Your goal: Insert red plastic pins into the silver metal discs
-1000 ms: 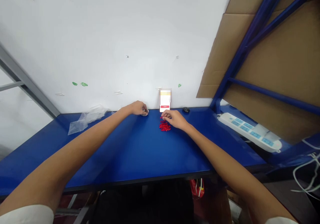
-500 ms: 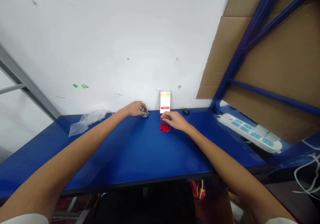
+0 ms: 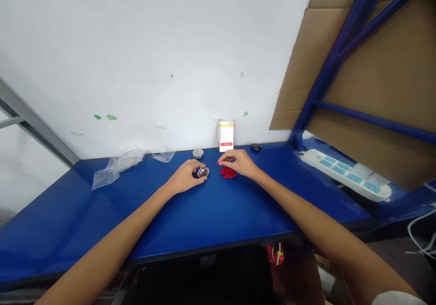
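Note:
My left hand rests on the blue table, its fingers curled round a small round metal piece. A second round metal piece lies by the wall behind it. My right hand is just right of it, fingers bent down onto a little heap of small red parts; I cannot make out whether it pinches one. A white card with a red band leans on the wall behind the hands.
Crumpled clear plastic bags lie at the back left. A small black object sits by the wall. A white power strip lies on the right shelf under cardboard and blue frame bars. White cables hang at far right.
My left hand pulled back from the wall toward me with one round metal piece, leaving another by the wall. My right hand stayed at the red parts.

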A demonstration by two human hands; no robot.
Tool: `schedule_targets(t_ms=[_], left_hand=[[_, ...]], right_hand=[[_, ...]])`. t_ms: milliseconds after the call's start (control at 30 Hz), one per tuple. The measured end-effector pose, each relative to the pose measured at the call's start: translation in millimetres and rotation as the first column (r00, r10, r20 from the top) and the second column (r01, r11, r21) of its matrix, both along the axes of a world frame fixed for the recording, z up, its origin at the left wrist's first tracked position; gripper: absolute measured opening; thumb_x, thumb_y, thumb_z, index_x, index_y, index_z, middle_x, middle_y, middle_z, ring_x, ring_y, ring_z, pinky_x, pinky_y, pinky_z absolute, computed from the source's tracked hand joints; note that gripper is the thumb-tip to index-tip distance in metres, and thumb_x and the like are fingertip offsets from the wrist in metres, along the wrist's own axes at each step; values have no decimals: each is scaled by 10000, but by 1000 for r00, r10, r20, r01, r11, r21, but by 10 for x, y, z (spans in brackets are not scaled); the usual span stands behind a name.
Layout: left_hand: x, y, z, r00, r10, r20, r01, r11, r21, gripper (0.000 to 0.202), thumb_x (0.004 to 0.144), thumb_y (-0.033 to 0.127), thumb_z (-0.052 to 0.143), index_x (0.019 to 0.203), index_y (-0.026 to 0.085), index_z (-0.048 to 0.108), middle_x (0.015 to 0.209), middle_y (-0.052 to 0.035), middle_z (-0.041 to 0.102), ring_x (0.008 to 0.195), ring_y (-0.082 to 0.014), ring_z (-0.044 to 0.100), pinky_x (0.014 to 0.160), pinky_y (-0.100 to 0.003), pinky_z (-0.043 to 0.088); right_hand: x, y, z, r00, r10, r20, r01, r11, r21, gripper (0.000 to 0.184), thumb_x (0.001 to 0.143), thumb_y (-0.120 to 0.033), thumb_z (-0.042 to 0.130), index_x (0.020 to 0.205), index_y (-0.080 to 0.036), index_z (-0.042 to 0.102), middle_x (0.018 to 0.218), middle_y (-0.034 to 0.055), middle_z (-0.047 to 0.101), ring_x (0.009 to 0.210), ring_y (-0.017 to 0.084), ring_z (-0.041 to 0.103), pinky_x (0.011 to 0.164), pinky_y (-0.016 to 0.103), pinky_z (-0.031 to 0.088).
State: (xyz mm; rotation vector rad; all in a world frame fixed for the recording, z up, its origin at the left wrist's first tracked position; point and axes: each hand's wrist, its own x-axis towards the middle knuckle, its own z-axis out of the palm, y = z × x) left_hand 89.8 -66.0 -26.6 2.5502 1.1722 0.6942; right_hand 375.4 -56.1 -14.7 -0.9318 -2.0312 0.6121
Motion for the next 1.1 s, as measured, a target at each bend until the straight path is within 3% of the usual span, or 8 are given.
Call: schedule_targets(t_ms=[133, 267, 367, 467, 700, 933, 1033, 1100], left_hand=[[2, 13, -40, 996, -88, -21, 87, 996, -20, 416, 923, 533, 722, 1253, 280, 735, 1276, -95, 695, 1224, -319, 630, 1072, -469, 518], [-6, -51, 130, 994, -100, 42, 103, 993, -63, 526, 928, 605, 704, 1328, 264, 686, 1321, -113, 664, 1174, -320, 648, 975, -457, 558], [4, -132, 251, 978, -133, 164, 141, 989, -36, 446, 977, 522, 674, 1350, 278, 677, 1242, -85, 700, 1052, -258, 682, 887, -391, 573], [36, -178, 269, 949, -179, 258, 187, 982, -7, 342, 997, 432, 671, 1299, 276, 702, 1163, -62, 733, 972, -214, 696, 827, -338, 576], [105, -185, 170, 942, -180, 284, 160, 983, 92, 153, 1026, 309, 648, 1080, 224, 762, 1011, -50, 747, 866, -174, 700, 797, -292, 557], [70, -219, 209, 989, -124, 80, 103, 968, 229, 183, 1054, 260, 582, 1063, 228, 763, 1005, -48, 732, 854, -182, 691, 752, -290, 492], [25, -203, 250, 996, -64, 60, 48, 971, 234, 177, 1060, 282, 556, 1088, 240, 726, 1057, -45, 723, 847, -184, 679, 729, -295, 477], [-10, -177, 268, 997, -24, 78, 6, 973, 229, 174, 1059, 280, 534, 1096, 233, 697, 1076, -52, 714, 857, -190, 671, 744, -306, 480]], right_hand=[[-81, -89, 23, 1000, 9, -17, -9, 1000, 10, 137, 911, -383, 800, 936, -264, 863, 967, 46, 823, 872, 224, 761, 834, 347, 601], [-228, -175, -24, 991, -18, -131, -3, 988, -157, 282, 857, -481, 837, 980, -228, 853, 953, 73, 828, 844, 246, 786, 811, 369, 636], [-362, -210, -92, 955, -45, -293, -53, 947, -318, 397, 770, -496, 900, 1005, -191, 803, 867, 65, 819, 777, 245, 800, 756, 361, 658], [-460, -227, -127, 914, -53, -403, -112, 920, -375, 426, 724, -501, 929, 947, -185, 749, 845, 63, 816, 784, 247, 808, 755, 363, 671], [-511, -293, -99, 913, -56, -405, -141, 887, -440, 421, 747, -478, 915, 964, -175, 719, 824, 66, 821, 792, 252, 816, 711, 340, 668], [-497, -336, -80, 971, -44, -235, -32, 950, -310, 274, 892, -447, 792, 996, -196, 755, 910, 59, 825, 861, 241, 808, 734, 336, 654], [-428, -315, -66, 999, -26, -46, 22, 996, -89, 213, 946, -397, 751, 1070, -225, 772, 1020, 50, 819, 893, 221, 786, 839, 365, 635], [-390, -302, -64, 991, -55, 125, 45, 996, 79, 234, 972, -378, 734, 1154, -235, 765, 1126, 64, 799, 969, 234, 756, 906, 397, 603]])
